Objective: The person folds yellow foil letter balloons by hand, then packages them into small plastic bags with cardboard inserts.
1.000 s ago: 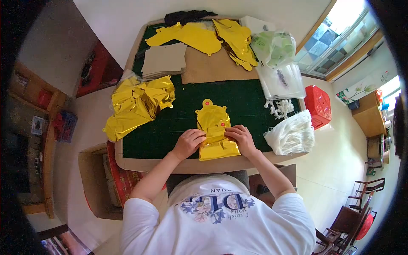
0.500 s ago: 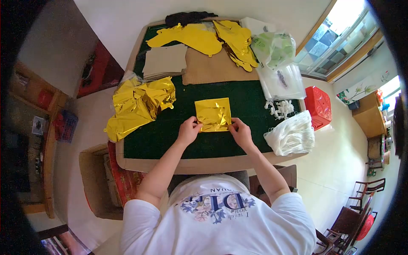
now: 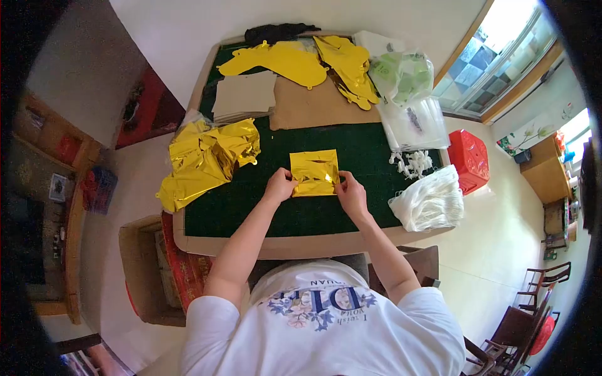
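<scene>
A folded square of shiny gold foil (image 3: pixel 315 169) lies on the dark green table top (image 3: pixel 282 219), close to the front edge. My left hand (image 3: pixel 280 185) pinches its left edge near the lower corner, thumb and fingers pressed together. On the opposite side, my right hand (image 3: pixel 350 192) grips the right edge in the same way. The foil is creased across its lower half. Left of my hands lies a crumpled pile of gold foil (image 3: pixel 207 160).
At the back are flat gold foil shapes (image 3: pixel 276 61), grey card sheets (image 3: pixel 244 94) and brown cardboard (image 3: pixel 320 109). Clear plastic bags (image 3: pixel 414 125), white ties (image 3: pixel 414 164) and a white string bundle (image 3: pixel 427 200) lie right. A red stool (image 3: pixel 468 160) stands beyond.
The foil square's top edge has come slightly down toward me and the square looks shorter. Both hands still hold its sides. The whole view has shifted a little.
</scene>
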Tool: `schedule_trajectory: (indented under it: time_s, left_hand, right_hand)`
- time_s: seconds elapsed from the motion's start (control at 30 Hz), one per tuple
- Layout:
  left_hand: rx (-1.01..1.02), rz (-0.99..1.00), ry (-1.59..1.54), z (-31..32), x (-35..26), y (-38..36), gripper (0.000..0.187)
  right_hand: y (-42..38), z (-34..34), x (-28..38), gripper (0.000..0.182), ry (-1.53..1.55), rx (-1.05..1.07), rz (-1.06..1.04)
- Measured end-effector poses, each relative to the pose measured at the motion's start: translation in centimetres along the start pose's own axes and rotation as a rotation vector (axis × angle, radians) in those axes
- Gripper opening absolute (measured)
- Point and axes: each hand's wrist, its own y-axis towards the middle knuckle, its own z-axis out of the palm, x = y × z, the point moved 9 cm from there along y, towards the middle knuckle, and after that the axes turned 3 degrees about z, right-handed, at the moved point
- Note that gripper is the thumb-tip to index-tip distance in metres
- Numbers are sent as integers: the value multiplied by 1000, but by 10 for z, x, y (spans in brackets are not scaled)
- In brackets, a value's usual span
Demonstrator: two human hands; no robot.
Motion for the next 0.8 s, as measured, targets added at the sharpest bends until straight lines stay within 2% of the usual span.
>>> schedule_trajectory:
  time_s: [0.1,0.17,0.2,0.27,0.4,0.57,0.67,0.73,0.8]
  left_hand:
    - [16,-24,-3,1,0,0,30]
    - [30,-48,-15,1,-3,-2,30]
    - [21,-49,1,-1,-5,-4,31]
    - [17,-51,20,0,-4,-5,31]
    - [6,-52,-43,-6,-7,-9,32]
    - [-21,-25,-147,-12,-11,-35,33]
    - [-119,73,-13,-18,-17,-44,33]
    - [-254,227,36,-28,-29,-49,32]
    - [-287,215,-27,-30,-30,-45,32]
  right_hand:
    - [-4,-4,16,36,-103,-15,-49]
    - [-8,-6,42,39,-185,-148,-311]
    - [-5,0,45,39,-185,-149,-312]
    - [-4,17,72,44,-324,-205,-553]
    - [11,57,60,47,-501,-163,-539]
    - [10,62,53,47,-501,-154,-545]
    - [8,60,57,49,-492,-148,-545]
    - [8,60,57,50,-490,-132,-524]
    - [8,60,57,51,-487,-120,-515]
